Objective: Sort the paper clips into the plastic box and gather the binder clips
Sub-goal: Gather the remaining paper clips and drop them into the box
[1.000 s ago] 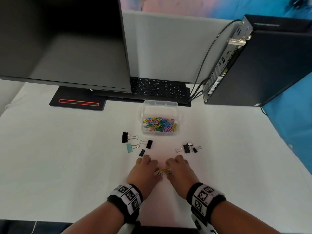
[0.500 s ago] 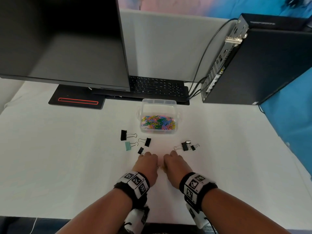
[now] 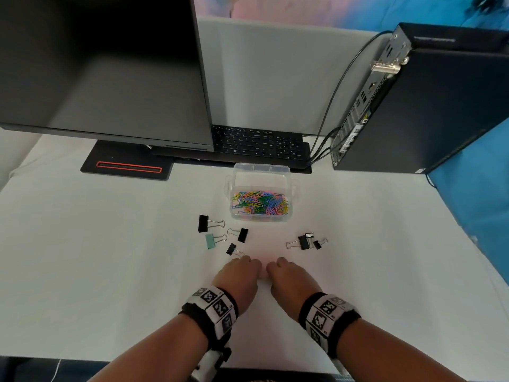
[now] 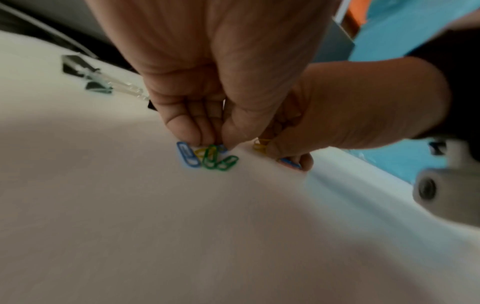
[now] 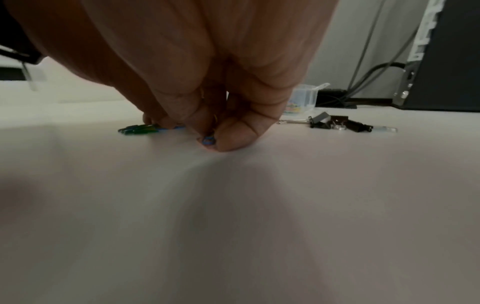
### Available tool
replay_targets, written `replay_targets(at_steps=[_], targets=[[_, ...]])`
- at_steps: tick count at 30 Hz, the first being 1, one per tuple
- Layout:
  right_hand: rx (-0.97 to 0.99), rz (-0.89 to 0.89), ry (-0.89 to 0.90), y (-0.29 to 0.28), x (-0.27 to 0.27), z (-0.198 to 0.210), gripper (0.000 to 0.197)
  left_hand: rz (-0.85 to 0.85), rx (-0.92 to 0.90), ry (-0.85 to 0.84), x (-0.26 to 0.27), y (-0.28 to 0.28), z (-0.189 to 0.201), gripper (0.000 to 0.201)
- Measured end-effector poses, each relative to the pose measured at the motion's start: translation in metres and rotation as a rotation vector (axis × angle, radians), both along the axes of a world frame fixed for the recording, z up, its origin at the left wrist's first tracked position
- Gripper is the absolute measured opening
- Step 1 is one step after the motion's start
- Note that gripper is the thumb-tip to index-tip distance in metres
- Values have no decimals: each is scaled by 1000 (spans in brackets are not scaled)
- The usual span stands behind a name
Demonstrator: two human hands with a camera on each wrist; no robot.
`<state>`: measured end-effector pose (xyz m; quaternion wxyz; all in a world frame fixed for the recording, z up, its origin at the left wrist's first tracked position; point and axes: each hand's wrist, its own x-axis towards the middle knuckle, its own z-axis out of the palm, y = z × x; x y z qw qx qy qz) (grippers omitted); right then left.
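My left hand [image 3: 246, 267] and right hand [image 3: 281, 268] sit knuckle to knuckle on the white table, fingers curled down. In the left wrist view my left hand [image 4: 211, 142] pinches a small bunch of blue, green and yellow paper clips [image 4: 207, 157] lying on the table. My right hand [image 5: 210, 139] pinches a blue paper clip [image 5: 208, 141] against the surface, with yellow wire showing between its fingers. The clear plastic box [image 3: 261, 170], holding several coloured paper clips [image 3: 260, 206], stands beyond the hands. Binder clips lie scattered: black [image 3: 203, 223], teal [image 3: 210, 241], black [image 3: 243, 234], small black [image 3: 230, 248], and a right-hand group [image 3: 304, 242].
A monitor [image 3: 104, 67] on its black base [image 3: 129, 168] stands at the back left, with a keyboard [image 3: 259, 146] behind the box. A black computer case [image 3: 440, 106] with cables [image 3: 325, 150] is at the back right. The table's front edge runs under my forearms.
Both hands have closed in over the loose paper clips and shifted slightly forward. The clips seen between the hands a second ago are now covered in the head view.
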<state>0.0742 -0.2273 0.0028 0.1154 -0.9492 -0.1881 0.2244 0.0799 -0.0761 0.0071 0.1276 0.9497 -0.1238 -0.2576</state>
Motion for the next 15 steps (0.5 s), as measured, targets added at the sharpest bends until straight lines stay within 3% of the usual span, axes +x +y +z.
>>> replay_targets(at_steps=[6,10,12,15], targets=[[13,-28,68,-9,3,2,16,22,-32,92,8,11,7,15],[257,-286,251,-22,27,20,4,136,-220,136,28,27,25,14],[387,-416,281,-26,51,32,5,191,-290,103,50,33,38,15],[433,-460,207,-24,99,55,10,248,-310,-40,94,35,62,12]])
